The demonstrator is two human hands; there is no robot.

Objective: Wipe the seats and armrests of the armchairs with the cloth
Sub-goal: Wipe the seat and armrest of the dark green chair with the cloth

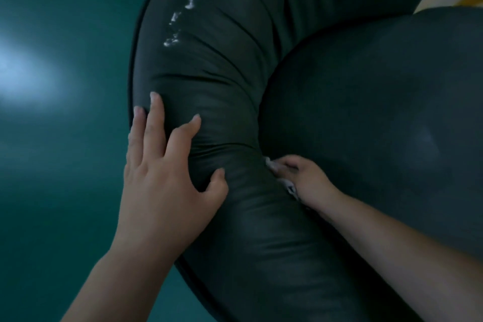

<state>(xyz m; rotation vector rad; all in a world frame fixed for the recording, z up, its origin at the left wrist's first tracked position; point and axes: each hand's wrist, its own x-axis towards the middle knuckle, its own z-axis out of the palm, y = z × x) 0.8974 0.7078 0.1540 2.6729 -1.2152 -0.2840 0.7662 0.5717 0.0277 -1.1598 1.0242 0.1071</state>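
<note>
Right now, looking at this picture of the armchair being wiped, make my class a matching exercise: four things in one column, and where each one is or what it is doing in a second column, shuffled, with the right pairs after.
Things
1. left hand
2. right hand
3. cloth
4. white marks

Places or states
A. higher up along the armrest
B. fingers spread, pressing the armrest
C. in the crease between armrest and seat, holding the cloth
D. mostly hidden under a hand

Pairs: 1-B, 2-C, 3-D, 4-A
</note>
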